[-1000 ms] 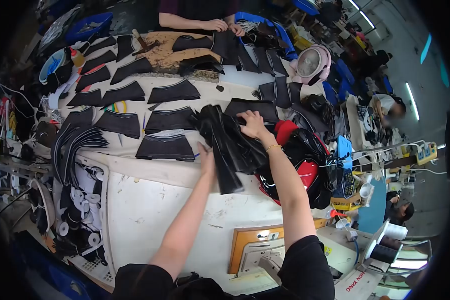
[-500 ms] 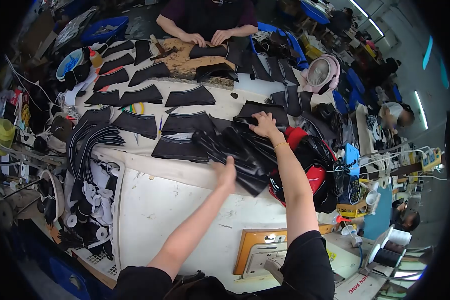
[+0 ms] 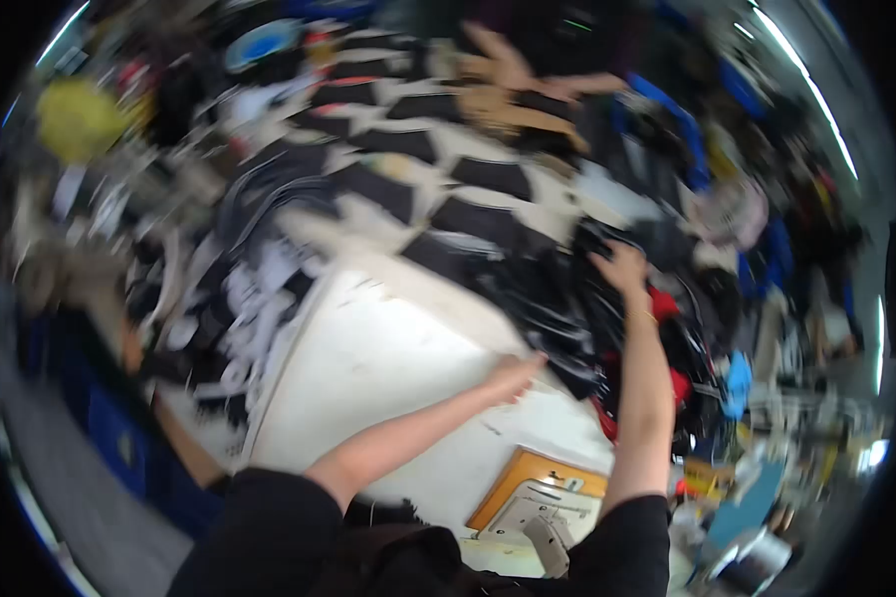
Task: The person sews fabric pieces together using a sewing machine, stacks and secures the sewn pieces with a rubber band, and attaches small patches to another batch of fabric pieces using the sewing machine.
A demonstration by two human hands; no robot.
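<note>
The whole picture is smeared by motion. My left hand [image 3: 513,380] is over the white table edge, close to the lower left side of a heap of shiny black sheet pieces [image 3: 543,308]. Its thumb points up; blur hides whether the fingers grip anything. My right hand [image 3: 623,269] reaches farther out, resting at the right side of the black heap with fingers stretched apart. Red and black glossy material [image 3: 667,303] lies beside my right forearm. Dark curved fabric pieces [image 3: 488,177] are spread in rows across the table beyond my hands.
Opposite, another person's hands [image 3: 508,65] are at a brown board [image 3: 498,109]. White rolls and scraps [image 3: 259,298] fill the left side. A pinkish fan [image 3: 732,211] stands at the right. An orange-framed machine plate [image 3: 528,488] sits near my body.
My view has swung and tilted, blurring everything. My left hand has drawn back slightly from the shiny black pieces; my right hand stays at their far side. The person opposite has raised one hand.
</note>
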